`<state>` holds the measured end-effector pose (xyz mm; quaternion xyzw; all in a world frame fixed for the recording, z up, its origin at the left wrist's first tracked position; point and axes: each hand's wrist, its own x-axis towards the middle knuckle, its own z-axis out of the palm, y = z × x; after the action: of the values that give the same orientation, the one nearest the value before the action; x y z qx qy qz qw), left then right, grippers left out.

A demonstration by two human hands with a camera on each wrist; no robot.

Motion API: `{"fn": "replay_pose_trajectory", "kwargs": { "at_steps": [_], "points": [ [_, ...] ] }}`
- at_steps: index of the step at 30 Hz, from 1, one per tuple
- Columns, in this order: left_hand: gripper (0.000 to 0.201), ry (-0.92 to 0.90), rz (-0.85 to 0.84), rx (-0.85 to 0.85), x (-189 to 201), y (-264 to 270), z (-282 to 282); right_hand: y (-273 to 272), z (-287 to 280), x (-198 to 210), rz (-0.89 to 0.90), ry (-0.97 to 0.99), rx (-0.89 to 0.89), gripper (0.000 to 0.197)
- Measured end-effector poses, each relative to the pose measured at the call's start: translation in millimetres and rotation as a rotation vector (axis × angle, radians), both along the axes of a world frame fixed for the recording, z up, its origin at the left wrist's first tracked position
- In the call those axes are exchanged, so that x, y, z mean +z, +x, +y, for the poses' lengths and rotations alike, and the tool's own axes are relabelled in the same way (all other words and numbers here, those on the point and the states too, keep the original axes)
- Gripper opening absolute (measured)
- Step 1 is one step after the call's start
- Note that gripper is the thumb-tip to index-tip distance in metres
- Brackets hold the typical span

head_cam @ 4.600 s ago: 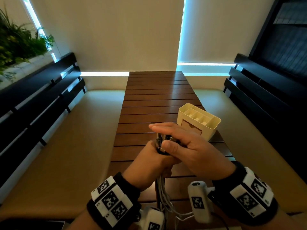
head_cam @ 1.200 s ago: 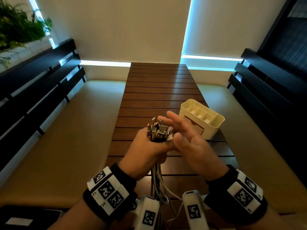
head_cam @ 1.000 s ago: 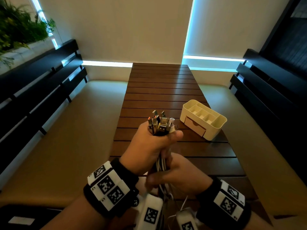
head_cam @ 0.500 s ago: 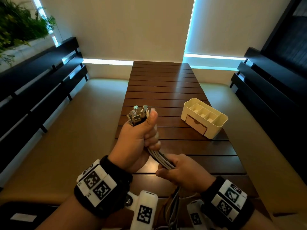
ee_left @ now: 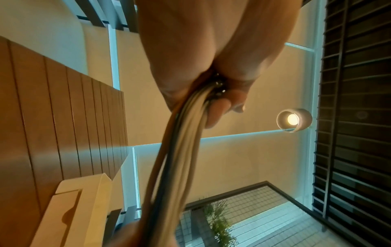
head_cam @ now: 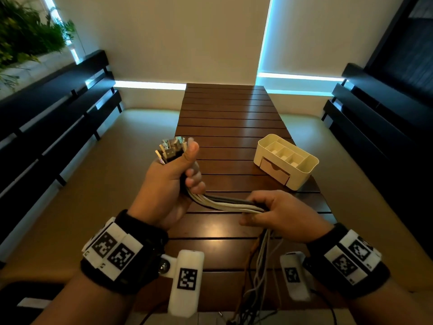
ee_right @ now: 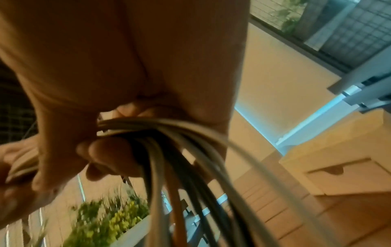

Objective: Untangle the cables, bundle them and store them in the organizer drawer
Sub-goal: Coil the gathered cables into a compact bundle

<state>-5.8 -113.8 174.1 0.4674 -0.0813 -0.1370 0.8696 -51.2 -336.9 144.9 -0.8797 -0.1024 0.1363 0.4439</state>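
White and grey cables (head_cam: 230, 202), bunched straight.

A long slatted wooden table (head_cam: 225, 118) ran toward a cream wall (head_cam: 164, 38). Beige bench cushions (head_cam: 77, 195) flanked it, backed by black slatted backrests (head_cam: 54, 109). Cool light strips (head_cam: 150, 85) edged the wall panels. Green plants (head_cam: 25, 31) stood at the upper left, and a round lamp (ee_left: 294, 119) glowed overhead.
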Motion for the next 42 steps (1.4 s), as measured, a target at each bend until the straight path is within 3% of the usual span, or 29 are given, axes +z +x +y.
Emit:
{"fn": "replay_pose_trajectory", "kwargs": {
  "at_steps": [3,8,14,18,23,26,32,35,39,42],
  "points": [
    [0.01,0.112,-0.006,0.019,-5.8,-4.3,-2.7,-2.9,-4.0,10.0,-0.015,0.17,-0.052,0.025],
    [0.019,0.204,0.099,-0.092,-24.5,-15.5,-13.6,-0.6,-0.1,25.2,-0.071,0.415,-0.093,0.03],
    [0.033,0.256,0.023,-0.211,-20.9,-24.0,-21.9,4.8,8.2,32.0,-0.056,0.603,-0.141,0.029],
    [0.042,0.302,-0.065,-0.269,-21.1,-27.4,-26.6,7.0,12.7,36.7,-0.094,0.546,-0.098,0.025],
    [0.029,0.261,-0.139,-0.293,-3.2,-24.4,-32.7,12.9,18.9,50.8,-0.168,0.491,-0.111,0.024],
    [0.04,0.289,-0.214,-0.294,19.4,-9.2,-31.8,22.9,21.3,71.6,-0.236,0.514,-0.096,0.018],
    [0.045,0.362,-0.419,-0.263,83.7,22.7,-29.9,49.9,26.4,129.8,-0.408,0.477,-0.071,0.023],
    [0.035,0.462,-0.51,-0.23,103.6,37.4,-25.7,58.1,29.0,149.7,-0.491,0.406,-0.048,0.024],
    [0.044,0.466,-0.423,-0.184,91.0,40.5,-21.3,66.2,27.6,125.6,-0.445,0.399,-0.036,0.022],
    [0.034,0.473,-0.298,-0.203,60.1,29.8,-20.7,67.0,27.4,83.9,-0.321,0.402,-0.02,0.021]
  ]
}}
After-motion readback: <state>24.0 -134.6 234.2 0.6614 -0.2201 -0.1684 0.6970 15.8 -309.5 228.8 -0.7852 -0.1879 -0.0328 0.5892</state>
